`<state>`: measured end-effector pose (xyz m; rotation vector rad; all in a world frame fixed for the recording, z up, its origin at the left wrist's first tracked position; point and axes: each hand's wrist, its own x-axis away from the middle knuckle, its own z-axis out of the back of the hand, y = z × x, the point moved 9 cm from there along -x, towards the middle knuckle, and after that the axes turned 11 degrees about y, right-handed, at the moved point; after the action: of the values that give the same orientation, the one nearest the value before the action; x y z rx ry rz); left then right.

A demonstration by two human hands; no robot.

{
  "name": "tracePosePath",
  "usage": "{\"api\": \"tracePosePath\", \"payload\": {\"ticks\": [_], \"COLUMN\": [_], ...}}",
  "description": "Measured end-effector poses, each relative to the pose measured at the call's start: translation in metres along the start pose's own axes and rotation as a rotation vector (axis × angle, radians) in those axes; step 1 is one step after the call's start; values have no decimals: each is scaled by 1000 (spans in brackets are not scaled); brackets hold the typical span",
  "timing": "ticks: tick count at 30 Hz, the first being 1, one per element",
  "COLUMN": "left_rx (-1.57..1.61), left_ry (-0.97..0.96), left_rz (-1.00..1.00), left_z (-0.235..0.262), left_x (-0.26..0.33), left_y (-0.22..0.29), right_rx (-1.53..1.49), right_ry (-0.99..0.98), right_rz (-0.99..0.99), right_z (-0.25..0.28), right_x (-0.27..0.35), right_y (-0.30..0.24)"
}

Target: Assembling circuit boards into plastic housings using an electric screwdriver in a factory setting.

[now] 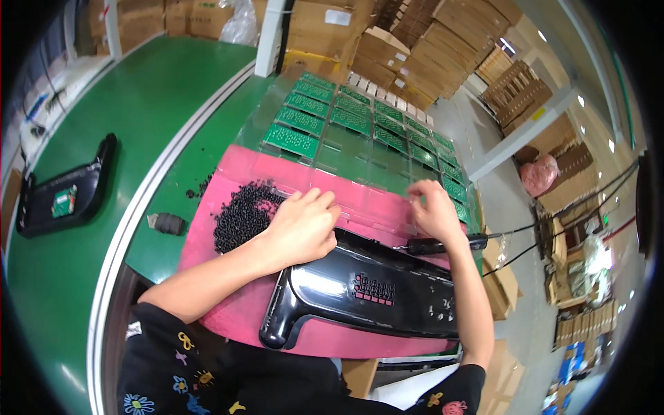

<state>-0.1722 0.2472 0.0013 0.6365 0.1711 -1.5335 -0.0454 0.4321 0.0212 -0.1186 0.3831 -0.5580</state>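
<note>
A glossy black plastic housing (332, 280) lies across a pink foam mat (235, 304), a group of small button slots near its middle. At its far left edge, beside a heap of small black parts (238, 225), my left hand (304, 225) is closed, fingers curled; what is in them is hidden. My right hand (436, 211) hovers past the housing's far edge, fingers bent in toward the thumb, and any small thing between them cannot be made out. Just below that hand, a black corded electric screwdriver (429, 246) rests with its tip pointing left.
Clear plastic trays holding rows of green circuit boards (294, 140) stand beyond the mat. On the green bench (166, 90) at left is another black housing (66, 197) with a board on it. A dark roll-like object (167, 223) sits left of the mat. Cardboard boxes (318, 31) stand behind.
</note>
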Motion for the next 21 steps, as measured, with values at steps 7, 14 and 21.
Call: {"api": "tracePosePath", "payload": {"ticks": [7, 14, 21], "left_rx": [228, 135, 103], "left_ry": [61, 166, 143], "left_rz": [-296, -292, -140], "left_z": [-10, -6, -5], "left_x": [8, -1, -4], "left_y": [26, 30, 22], "right_rx": [478, 597, 277], "right_ry": [72, 60, 600], "right_rz": [5, 21, 155], "right_z": [-78, -101, -6], "right_x": [-68, -85, -39], "right_y": [52, 59, -2]}}
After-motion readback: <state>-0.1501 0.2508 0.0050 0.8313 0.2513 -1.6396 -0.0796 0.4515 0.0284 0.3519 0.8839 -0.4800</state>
